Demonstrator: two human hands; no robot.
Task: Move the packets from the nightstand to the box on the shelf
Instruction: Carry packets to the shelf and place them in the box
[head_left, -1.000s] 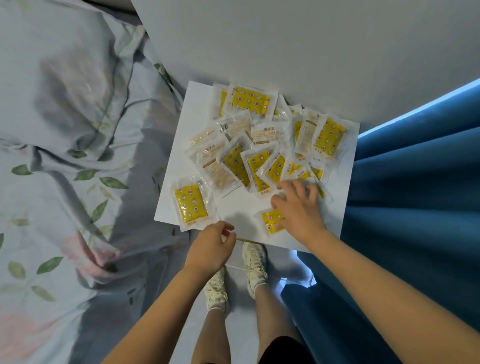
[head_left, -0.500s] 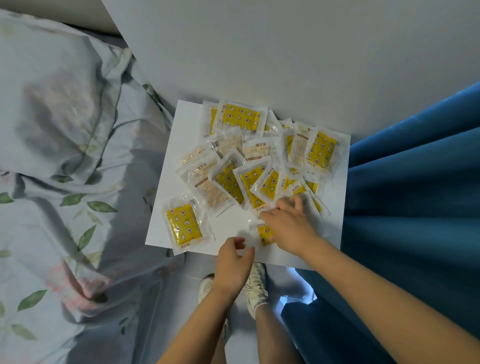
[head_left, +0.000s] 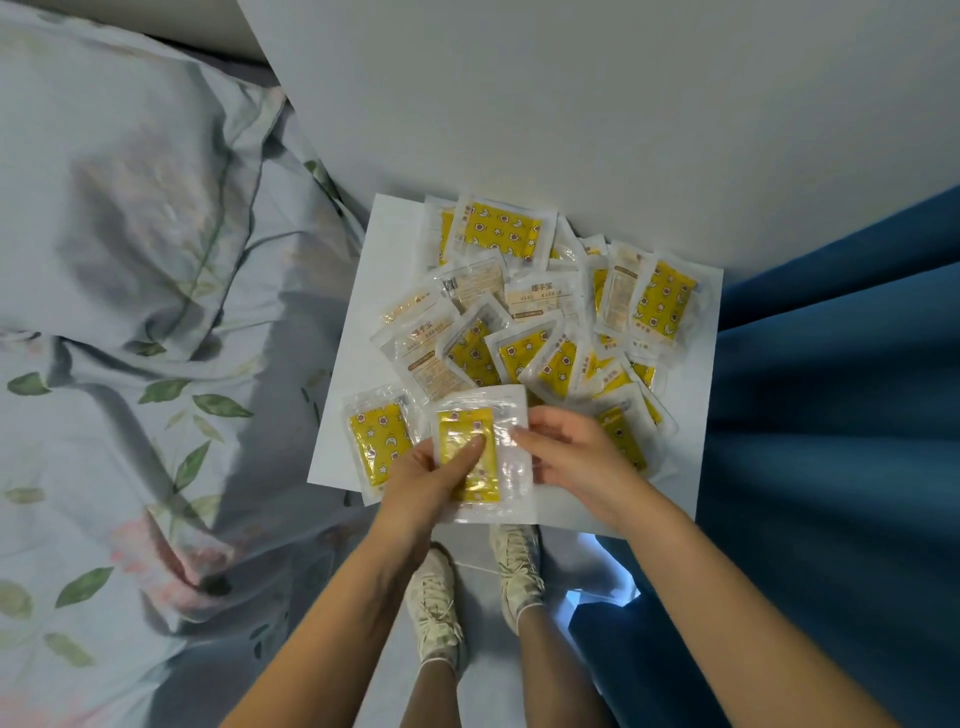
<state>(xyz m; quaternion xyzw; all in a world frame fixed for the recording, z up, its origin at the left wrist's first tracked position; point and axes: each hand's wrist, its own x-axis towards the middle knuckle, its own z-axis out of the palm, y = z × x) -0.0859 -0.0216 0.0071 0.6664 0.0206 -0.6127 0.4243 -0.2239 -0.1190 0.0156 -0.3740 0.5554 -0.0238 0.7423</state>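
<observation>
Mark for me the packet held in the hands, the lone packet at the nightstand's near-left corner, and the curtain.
Held packet (head_left: 480, 415), head view, clear upper part above the yellow pad.
Lone packet (head_left: 375, 434), head view, middle of its yellow pad.
Curtain (head_left: 831, 441), head view, blue folds right of the nightstand.

The lower part of the held packet (head_left: 480, 457) is covered by the left hand (head_left: 421, 480), and its right edge by the fingertips of the right hand (head_left: 571, 457). Much of the nightstand (head_left: 384, 249) top is hidden under overlapping packets (head_left: 524, 332), whose small print is too blurred to be read. Both forearms are cut off by the bottom edge.
</observation>
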